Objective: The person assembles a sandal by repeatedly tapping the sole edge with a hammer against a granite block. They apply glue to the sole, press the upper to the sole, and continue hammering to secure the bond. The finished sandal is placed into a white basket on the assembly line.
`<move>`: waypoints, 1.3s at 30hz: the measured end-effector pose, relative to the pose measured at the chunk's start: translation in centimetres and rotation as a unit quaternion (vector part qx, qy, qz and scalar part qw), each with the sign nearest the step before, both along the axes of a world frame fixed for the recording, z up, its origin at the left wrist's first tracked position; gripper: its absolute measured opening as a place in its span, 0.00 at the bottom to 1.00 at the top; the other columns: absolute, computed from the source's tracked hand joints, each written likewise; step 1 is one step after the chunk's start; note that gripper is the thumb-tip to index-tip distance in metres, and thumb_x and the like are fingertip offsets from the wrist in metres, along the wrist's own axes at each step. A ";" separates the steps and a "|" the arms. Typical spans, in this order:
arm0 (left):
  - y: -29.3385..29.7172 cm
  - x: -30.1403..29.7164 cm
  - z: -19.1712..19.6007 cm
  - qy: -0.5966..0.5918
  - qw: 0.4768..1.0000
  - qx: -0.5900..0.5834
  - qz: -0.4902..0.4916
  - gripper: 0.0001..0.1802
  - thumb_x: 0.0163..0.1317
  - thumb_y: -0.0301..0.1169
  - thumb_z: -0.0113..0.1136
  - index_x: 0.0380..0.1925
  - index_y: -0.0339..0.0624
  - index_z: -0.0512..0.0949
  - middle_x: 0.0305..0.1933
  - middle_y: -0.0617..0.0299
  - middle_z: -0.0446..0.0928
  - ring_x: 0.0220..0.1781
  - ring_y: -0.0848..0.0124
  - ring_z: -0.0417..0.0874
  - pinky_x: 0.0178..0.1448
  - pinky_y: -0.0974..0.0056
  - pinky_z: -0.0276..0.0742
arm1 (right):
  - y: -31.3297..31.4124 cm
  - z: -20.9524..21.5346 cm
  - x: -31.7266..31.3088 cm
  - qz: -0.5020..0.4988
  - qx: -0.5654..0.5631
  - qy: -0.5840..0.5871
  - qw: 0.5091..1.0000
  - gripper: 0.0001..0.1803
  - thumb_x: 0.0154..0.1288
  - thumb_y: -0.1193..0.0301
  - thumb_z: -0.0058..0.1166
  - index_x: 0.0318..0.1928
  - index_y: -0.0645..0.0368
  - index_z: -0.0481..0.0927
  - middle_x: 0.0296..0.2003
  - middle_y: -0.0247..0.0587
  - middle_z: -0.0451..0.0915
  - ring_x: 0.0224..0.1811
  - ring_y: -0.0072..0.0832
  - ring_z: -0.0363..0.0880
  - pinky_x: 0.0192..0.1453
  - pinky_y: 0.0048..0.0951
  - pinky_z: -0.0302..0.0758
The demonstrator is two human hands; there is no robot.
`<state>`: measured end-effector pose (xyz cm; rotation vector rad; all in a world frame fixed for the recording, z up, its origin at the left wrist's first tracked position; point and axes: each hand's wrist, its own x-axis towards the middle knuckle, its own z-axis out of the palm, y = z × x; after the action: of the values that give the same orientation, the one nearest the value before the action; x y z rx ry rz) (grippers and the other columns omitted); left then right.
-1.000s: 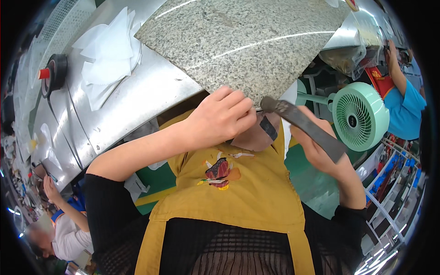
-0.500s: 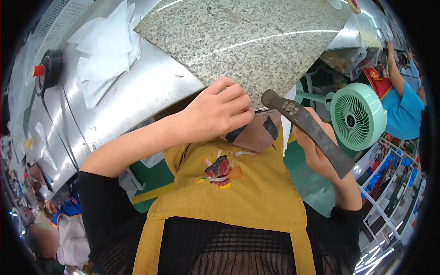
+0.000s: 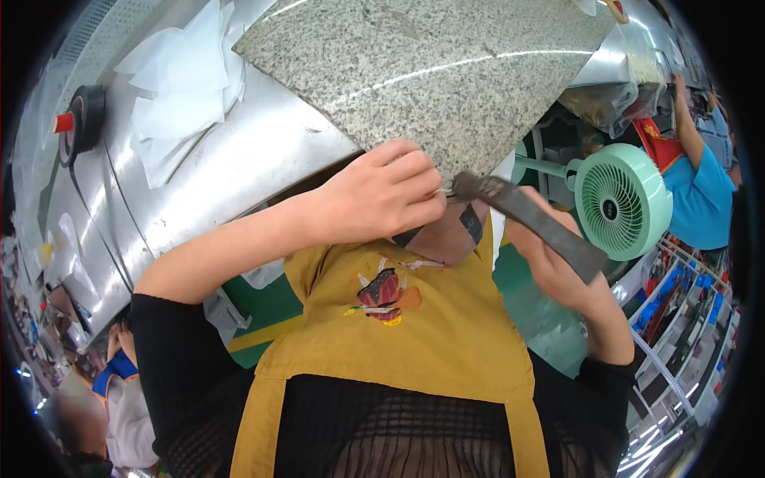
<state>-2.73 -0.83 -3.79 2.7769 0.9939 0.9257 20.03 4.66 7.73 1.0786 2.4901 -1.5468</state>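
Little of what my left hand [image 3: 382, 199] holds can be seen: its grip is curled tight, fingertips pinched on something small hidden behind them, just below the granite slab [image 3: 430, 72]. My right hand [image 3: 558, 267] is half covered by the dark flat tool [image 3: 530, 217] it clasps, grip wrapped shut round the handle. That tool slants up toward the slab, its tip meeting my left fingertips at the slab's lower corner. Both forearms rise from my yellow apron [image 3: 398, 334], below the slab.

Speckled grey granite slab [image 3: 430, 64], mint-green fan [image 3: 621, 201], mustard-yellow apron [image 3: 414, 334].
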 end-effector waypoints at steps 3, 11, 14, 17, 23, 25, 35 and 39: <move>-0.2 0.0 -0.1 0.003 1.000 -0.007 0.015 0.14 0.45 0.30 0.59 0.36 0.46 0.75 0.35 0.64 0.71 0.42 0.67 0.72 0.53 0.58 0.69 | -0.8 -0.3 0.1 0.024 0.056 -0.024 0.998 0.17 0.60 0.78 0.49 0.51 0.61 0.66 0.32 0.48 0.75 0.34 0.45 0.75 0.35 0.37 0.71; -0.2 -0.8 0.1 -0.088 0.989 -0.113 0.044 0.13 0.44 0.28 0.64 0.34 0.48 0.78 0.34 0.69 0.72 0.42 0.66 0.71 0.53 0.58 0.66 | -1.5 -1.2 0.1 0.035 0.051 -0.043 0.997 0.23 0.55 0.74 0.52 0.53 0.59 0.66 0.36 0.51 0.77 0.36 0.49 0.78 0.34 0.41 0.73; -0.2 -1.0 0.3 -0.047 0.997 -0.060 0.027 0.15 0.41 0.29 0.62 0.34 0.47 0.78 0.34 0.68 0.72 0.42 0.67 0.72 0.54 0.58 0.67 | -1.4 -1.2 0.5 0.027 0.032 -0.047 0.998 0.24 0.55 0.75 0.51 0.54 0.58 0.65 0.39 0.51 0.78 0.38 0.49 0.79 0.36 0.40 0.74; -0.2 -1.0 0.1 -0.026 0.999 -0.028 0.014 0.16 0.39 0.30 0.60 0.34 0.46 0.77 0.35 0.67 0.71 0.42 0.67 0.72 0.54 0.58 0.68 | -1.3 -0.8 0.5 0.011 0.037 -0.041 0.998 0.24 0.55 0.76 0.51 0.55 0.58 0.66 0.42 0.52 0.77 0.39 0.50 0.78 0.38 0.41 0.75; -0.4 -0.9 0.1 -0.015 1.000 -0.019 0.008 0.17 0.39 0.30 0.60 0.34 0.44 0.77 0.35 0.67 0.71 0.42 0.66 0.73 0.54 0.58 0.69 | -1.8 -0.9 -0.1 0.040 0.039 -0.034 0.998 0.23 0.56 0.80 0.49 0.55 0.60 0.68 0.39 0.51 0.76 0.37 0.49 0.77 0.39 0.35 0.74; -0.3 -0.9 0.1 -0.018 1.000 -0.019 0.010 0.17 0.39 0.30 0.60 0.34 0.44 0.76 0.35 0.66 0.71 0.42 0.66 0.73 0.53 0.58 0.69 | -1.9 -0.5 -0.2 0.007 0.035 -0.024 0.999 0.21 0.56 0.79 0.48 0.52 0.62 0.69 0.36 0.52 0.75 0.35 0.48 0.77 0.38 0.33 0.73; -1.2 -0.3 1.1 -0.066 0.985 -0.137 0.081 0.11 0.48 0.29 0.63 0.33 0.46 0.76 0.35 0.66 0.72 0.43 0.63 0.72 0.50 0.59 0.68 | -2.1 -1.3 -0.1 -0.016 -0.001 -0.052 0.999 0.19 0.62 0.78 0.49 0.54 0.62 0.68 0.38 0.51 0.78 0.39 0.49 0.79 0.42 0.36 0.75; -1.1 0.5 2.5 -0.017 0.970 -0.212 0.115 0.08 0.51 0.29 0.62 0.32 0.46 0.76 0.33 0.64 0.72 0.44 0.62 0.73 0.50 0.59 0.68 | -2.2 -2.1 1.2 -0.093 -0.035 0.062 0.993 0.13 0.68 0.76 0.45 0.51 0.65 0.71 0.33 0.47 0.76 0.31 0.38 0.75 0.40 0.27 0.72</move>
<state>-2.20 -1.93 -1.32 2.3206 1.3474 0.6783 21.18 2.45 5.63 1.2726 2.4513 -1.7891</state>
